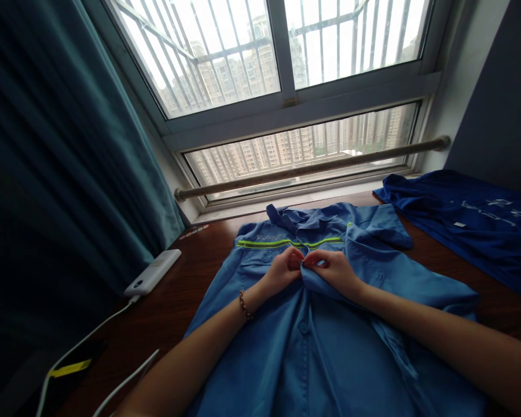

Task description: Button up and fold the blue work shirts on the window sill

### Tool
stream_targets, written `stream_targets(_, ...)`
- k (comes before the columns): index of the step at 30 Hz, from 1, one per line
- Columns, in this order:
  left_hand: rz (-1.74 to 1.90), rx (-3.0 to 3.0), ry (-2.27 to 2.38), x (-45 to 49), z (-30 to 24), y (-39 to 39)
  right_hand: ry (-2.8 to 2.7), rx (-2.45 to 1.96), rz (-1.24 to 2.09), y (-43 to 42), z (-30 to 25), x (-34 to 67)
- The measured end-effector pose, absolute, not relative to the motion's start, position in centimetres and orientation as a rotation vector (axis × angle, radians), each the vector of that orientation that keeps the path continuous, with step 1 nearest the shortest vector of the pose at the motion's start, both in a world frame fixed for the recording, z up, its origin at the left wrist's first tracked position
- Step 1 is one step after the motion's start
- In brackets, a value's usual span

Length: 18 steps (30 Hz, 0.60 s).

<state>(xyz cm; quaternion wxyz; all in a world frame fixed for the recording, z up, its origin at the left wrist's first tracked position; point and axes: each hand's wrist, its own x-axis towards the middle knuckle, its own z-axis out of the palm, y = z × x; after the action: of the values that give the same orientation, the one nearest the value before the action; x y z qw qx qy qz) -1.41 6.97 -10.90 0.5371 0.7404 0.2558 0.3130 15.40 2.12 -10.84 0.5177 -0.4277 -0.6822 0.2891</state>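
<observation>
A blue short-sleeved work shirt (260, 347) lies spread front side up, its collar toward the window and a yellow-green stripe across the chest. At the front placket, just below the stripe, my left hand (284, 269) pinches the cloth edge. My right hand (332, 271) grips the other edge of the placket, fingertips almost meeting those of the left. Cloth is lifted slightly between them. Whatever button sits under the fingertips is hidden. Lower on the placket a button (303, 327) shows. A beaded bracelet (244, 305) circles my left wrist.
The shirt rests on a dark brown wooden surface (195, 272). A white power bank (153, 272) with a white cable (91, 336) lies left, beside the teal curtain (113, 145). A darker blue garment (469, 220) lies right. A metal rail (312, 169) crosses the window behind.
</observation>
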Motion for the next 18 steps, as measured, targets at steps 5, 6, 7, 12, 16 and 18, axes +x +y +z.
stream_targets(5, 0.792, 1.964, 0.705, -1.4, -11.0, 6.5, -1.636, -1.049, 0.640, 1.9, -10.8, 15.4)
stream_targets(6, 0.809, 2.015, 0.727, -1.4, -11.0, 6.4, -1.638, -1.049, 0.644, 1.9, -10.7, 15.4)
stream_targets(7, 0.827, 2.074, 0.748, -1.5, -11.1, 6.3, -1.642, -1.045, 0.651, 1.9, -10.6, 15.4)
stream_targets(12, 0.909, 2.486, 0.783, -2.1, -11.3, 6.0, -1.648, -1.032, 0.736, 1.8, -10.2, 15.4)
stream_targets(16, 0.963, 2.787, 0.697, -2.5, -11.2, 5.8, -1.604, -1.024, 0.849, 2.3, -10.6, 15.5)
stream_targets(18, 0.964, 2.865, 0.675, -2.5, -11.0, 5.7, -1.560, -1.014, 0.924, 2.7, -11.0, 15.7)
